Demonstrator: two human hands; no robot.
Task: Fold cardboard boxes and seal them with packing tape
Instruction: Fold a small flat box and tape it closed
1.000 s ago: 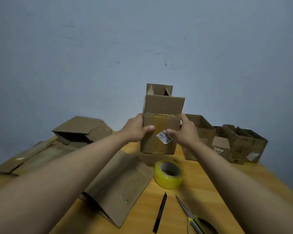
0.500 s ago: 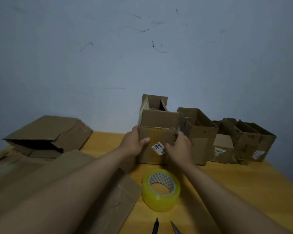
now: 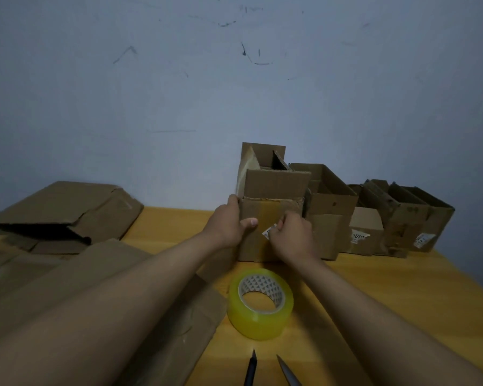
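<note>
The cardboard box (image 3: 268, 215), held up off the worktop (image 3: 402, 288) a second ago, now stands on it, its right side against the open box at its 3 o'clock (image 3: 329, 218). The left hand (image 3: 229, 227) keeps its grip on the left edge. The right hand (image 3: 293, 238), earlier on the right edge, now sits curled over the front face, covering part of the white label (image 3: 268, 232).

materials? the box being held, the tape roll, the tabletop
Box: corrugated cardboard, matte brown; fluted edge shows along the top flap, glossy yellowish tape strip down its front.
Tape roll: clear yellowish plastic film, shiny; pale core, likely cardboard, with a printed pattern.
Tabletop: looks like wood or wood-look laminate, smooth orange-yellow; can't tell which.
</note>
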